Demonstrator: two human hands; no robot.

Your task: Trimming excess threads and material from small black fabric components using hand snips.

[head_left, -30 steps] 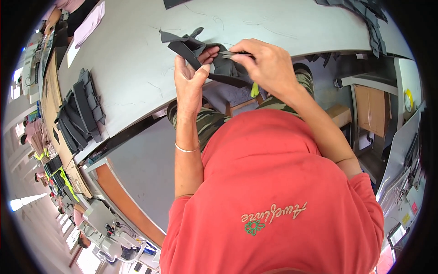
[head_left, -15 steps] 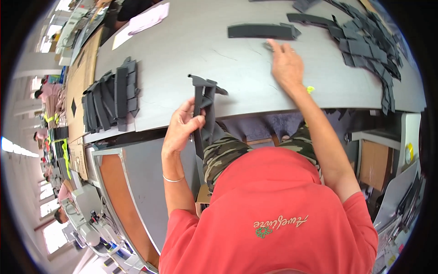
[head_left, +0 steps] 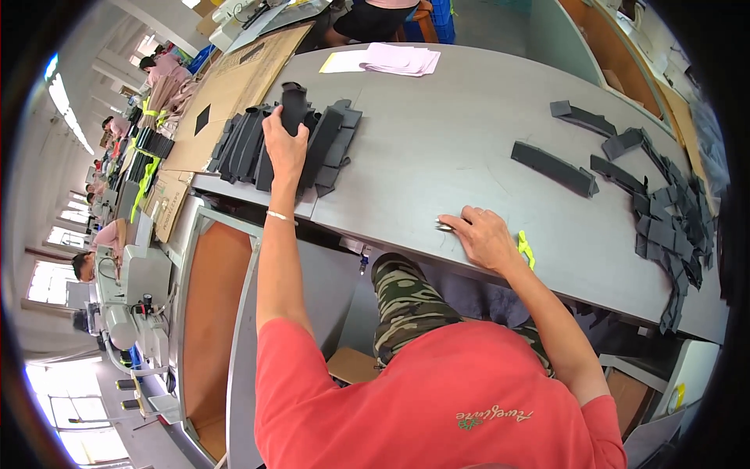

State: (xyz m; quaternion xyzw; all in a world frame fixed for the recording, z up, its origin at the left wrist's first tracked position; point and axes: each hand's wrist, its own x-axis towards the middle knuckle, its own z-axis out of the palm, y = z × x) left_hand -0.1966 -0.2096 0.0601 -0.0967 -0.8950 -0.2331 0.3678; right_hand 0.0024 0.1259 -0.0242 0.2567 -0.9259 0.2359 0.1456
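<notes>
1. I see L hand (head_left: pixel 286 152) holding flat dk-gray cloth strip (head_left: pixel 294 108) over layered pile (head_left: pixel 244 148), counter's (head_left: pixel 422 133) L end.
2. R hand (head_left: pixel 486 238), nr front edge: fingers narrow round small shiny metal tool (head_left: pixel 444 227).

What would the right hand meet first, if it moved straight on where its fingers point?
The right hand would probably meet the dark cloth pile across the table; its height and exact line are unclear.

- The table (head_left: pixel 437 133) was lit brightly and evenly, its front edge bent by distortion.
- The windows (head_left: pixel 82 426) at lower left were washed out by glare.
- Light was also given by ceiling lamps (head_left: pixel 69 113) at upper left.
- The dark cloth strip (head_left: pixel 294 109) was softened by blur.
- The corners were blacked out.
</notes>
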